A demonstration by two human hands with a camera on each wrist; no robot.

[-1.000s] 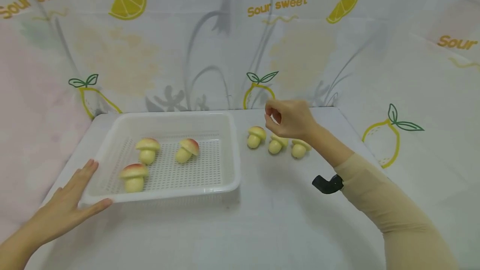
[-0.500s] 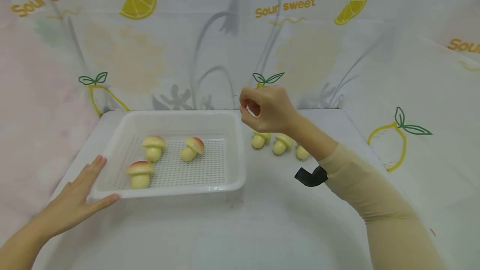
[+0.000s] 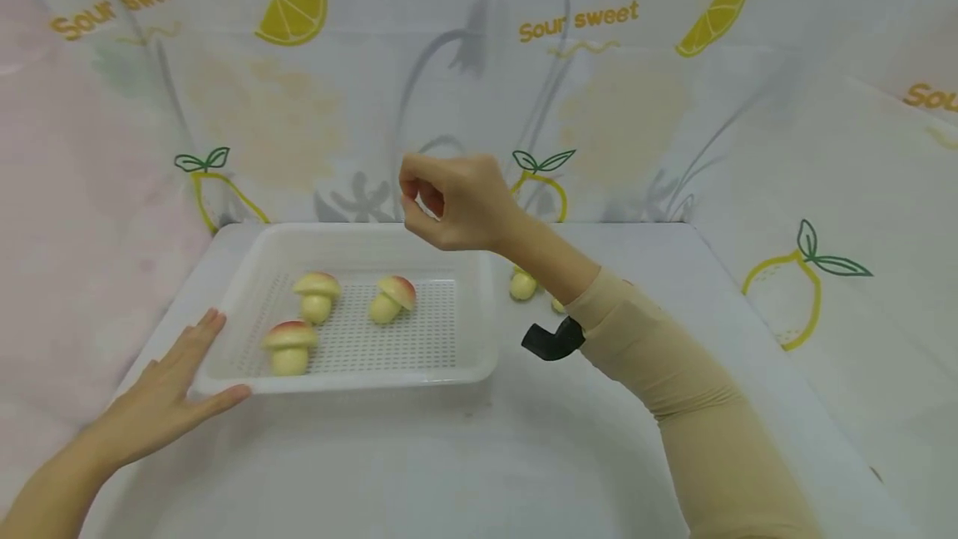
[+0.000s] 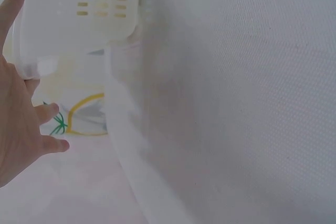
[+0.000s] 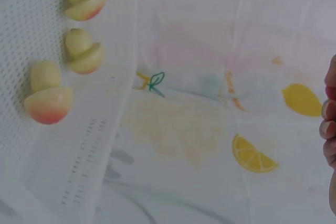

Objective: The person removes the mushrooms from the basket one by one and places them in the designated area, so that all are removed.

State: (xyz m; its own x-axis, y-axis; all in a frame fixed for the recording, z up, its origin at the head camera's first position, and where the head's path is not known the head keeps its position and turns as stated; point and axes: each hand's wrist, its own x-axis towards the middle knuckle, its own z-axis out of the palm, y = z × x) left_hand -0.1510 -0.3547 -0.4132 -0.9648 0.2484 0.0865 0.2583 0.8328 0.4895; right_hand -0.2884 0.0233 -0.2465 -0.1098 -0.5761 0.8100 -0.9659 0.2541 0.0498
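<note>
Fingers [image 3: 413, 190] curl above white table [image 3: 524, 439], lemon-print backdrop [image 3: 599, 90].

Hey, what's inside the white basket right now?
Three toy mushrooms stand on the perforated floor of the white basket. The right hand hovers above its far rim, fingers curled; whether they pinch anything is hidden.

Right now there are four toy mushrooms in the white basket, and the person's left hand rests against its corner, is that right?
Not quite: the white basket holds three toy mushrooms, not four, as the head view shows. The left hand does rest against its near corner.
</note>
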